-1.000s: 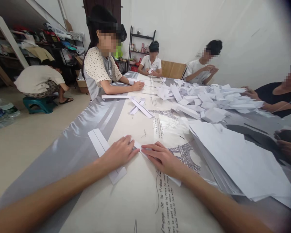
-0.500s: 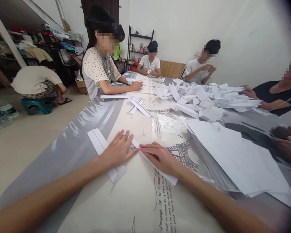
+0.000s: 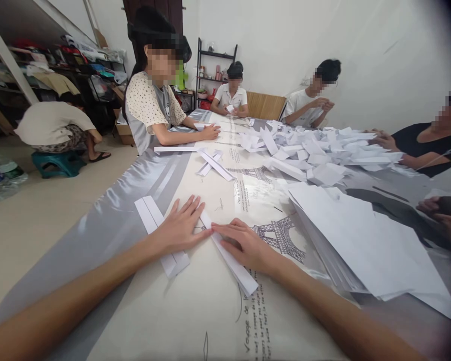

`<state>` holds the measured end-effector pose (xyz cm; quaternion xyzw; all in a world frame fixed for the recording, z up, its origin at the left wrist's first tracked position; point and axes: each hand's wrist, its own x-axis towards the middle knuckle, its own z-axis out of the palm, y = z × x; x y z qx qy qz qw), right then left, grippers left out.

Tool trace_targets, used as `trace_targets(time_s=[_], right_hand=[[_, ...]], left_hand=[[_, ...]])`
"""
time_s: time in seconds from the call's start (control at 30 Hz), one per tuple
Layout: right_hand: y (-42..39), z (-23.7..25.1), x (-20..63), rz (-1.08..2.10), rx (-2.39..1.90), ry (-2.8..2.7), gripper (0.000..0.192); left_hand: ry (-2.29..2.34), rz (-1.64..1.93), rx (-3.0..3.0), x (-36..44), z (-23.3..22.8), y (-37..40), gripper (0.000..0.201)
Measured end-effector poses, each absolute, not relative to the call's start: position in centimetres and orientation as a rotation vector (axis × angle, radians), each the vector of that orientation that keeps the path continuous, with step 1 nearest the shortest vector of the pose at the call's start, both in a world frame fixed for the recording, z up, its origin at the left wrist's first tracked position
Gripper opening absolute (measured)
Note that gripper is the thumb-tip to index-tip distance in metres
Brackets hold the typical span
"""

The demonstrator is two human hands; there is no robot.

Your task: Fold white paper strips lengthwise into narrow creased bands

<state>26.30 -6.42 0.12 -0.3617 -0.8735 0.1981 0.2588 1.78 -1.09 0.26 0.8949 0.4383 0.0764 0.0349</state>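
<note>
A narrow folded paper strip (image 3: 240,273) lies slantwise on the table before me. My left hand (image 3: 180,223) rests palm down with its fingers spread, its fingertips and thumb touching the strip's upper part. Over the strip's middle, my right hand (image 3: 244,243) has its fingers together and the thumb tucked below, closed on the paper. The fingertips of the two hands nearly meet. Beneath my left hand and wrist lies another folded white strip (image 3: 148,213), partly covered by them.
A stack of white sheets (image 3: 355,240) lies right of my right arm. Beyond it spreads a heap of folded papers (image 3: 311,150). Crossed strips (image 3: 216,165) lie farther up the printed tablecloth (image 3: 165,321). Several people sit around the table; one person (image 3: 56,125) crouches on a stool.
The strip's lower end has swung slightly left and shows more of its face. Both hands have shifted a little left in view, keeping the same pose.
</note>
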Motion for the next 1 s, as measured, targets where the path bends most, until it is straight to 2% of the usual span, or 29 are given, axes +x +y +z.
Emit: trace_targets(time_s=[0.3,0.4,0.5,0.6,0.8,1.0], right_hand=[[-6.4,-0.1,26.2,0.569,-1.058,-2.337,0.048],[-6.4,-0.2,26.2,0.548,-1.045,-2.344,0.049],[-6.3,-0.3,26.2,0.529,-1.05,-2.35,0.049],[-6.2,0.0,26.3,0.551,-1.084,-2.365,0.048],[-6.4,0.9,26.5,0.628,-1.139,-2.353,0.044],[-6.5,1.3,26.4,0.686,-1.178,-2.334,0.047]], left_hand=[[1.391,0.454,2.853,2.0,-0.2,-1.4,0.086],[1.345,0.585,2.928,2.4,0.1,-2.0,0.075],[1.323,0.532,2.902,2.6,0.1,-2.4,0.066],[1.315,0.453,2.861,2.8,-0.1,-2.7,0.072],[1.321,0.374,2.81,3.0,-0.1,-3.0,0.097],[1.236,0.235,2.8,2.6,0.9,-2.7,0.097]])
